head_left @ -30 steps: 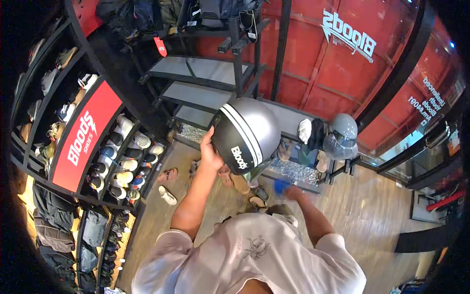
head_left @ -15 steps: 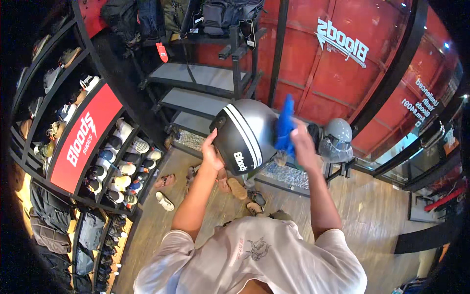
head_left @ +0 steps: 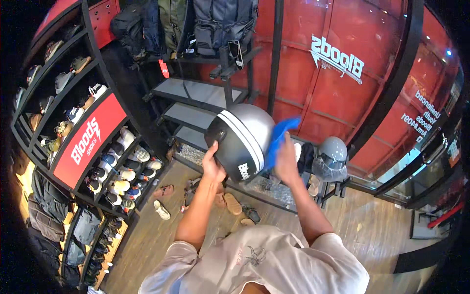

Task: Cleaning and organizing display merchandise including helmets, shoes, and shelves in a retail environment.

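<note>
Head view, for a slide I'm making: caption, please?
Left hand holding a white-striped helmet, right hand holding blue cloth at the helmet's side.

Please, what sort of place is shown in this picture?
It is probably a shop: rows of shoes are on the left, with a large red sign among them, and backpacks are lined up at the top.

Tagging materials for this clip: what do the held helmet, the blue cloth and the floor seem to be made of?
Held helmet: probably hard plastic or composite, satin; its smooth, rigid dome shows soft highlights.
Blue cloth: likely soft fabric, matt; it bends loosely at the right hand.
Floor: wood or wood-look vinyl, slight sheen; grain-like streaks show, but not which.
</note>
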Tool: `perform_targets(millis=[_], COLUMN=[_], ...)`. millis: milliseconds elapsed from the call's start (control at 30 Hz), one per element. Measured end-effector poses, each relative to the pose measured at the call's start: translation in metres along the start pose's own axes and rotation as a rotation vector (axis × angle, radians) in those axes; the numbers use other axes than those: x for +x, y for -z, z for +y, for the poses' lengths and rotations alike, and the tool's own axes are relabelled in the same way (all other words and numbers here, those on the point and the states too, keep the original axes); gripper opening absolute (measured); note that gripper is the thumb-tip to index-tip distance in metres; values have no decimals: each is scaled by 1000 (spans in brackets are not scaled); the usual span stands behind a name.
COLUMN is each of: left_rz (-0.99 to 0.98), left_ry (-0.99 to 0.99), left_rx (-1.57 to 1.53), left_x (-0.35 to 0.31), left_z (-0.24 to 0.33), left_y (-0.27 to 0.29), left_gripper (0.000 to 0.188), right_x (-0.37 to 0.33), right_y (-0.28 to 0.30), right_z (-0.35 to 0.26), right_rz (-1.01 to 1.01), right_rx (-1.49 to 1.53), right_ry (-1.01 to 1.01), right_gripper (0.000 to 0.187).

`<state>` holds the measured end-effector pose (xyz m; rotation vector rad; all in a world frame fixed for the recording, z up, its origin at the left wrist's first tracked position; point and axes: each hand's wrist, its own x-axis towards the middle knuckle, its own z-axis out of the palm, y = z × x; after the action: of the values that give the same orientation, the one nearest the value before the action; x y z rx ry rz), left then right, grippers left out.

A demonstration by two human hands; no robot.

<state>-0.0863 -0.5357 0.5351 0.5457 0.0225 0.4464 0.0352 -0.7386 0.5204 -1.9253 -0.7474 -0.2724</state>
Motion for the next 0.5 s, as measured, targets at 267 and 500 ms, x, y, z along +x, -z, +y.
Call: perform_targets(millis=[267,500], left_rz=[92,30], left_ry=[-24,30], left_rx=[67,139], left_x=[4,-8], left_z=[-55,-76], left_y=[-28,-13], left_gripper=[45,49], right_x=[-19,6], right_y=[44,82], right_z=[-8,-14], right_rz=[-65,-66], right_rx=[-405,-238], right_ry=[622,514], right_gripper=[44,55])
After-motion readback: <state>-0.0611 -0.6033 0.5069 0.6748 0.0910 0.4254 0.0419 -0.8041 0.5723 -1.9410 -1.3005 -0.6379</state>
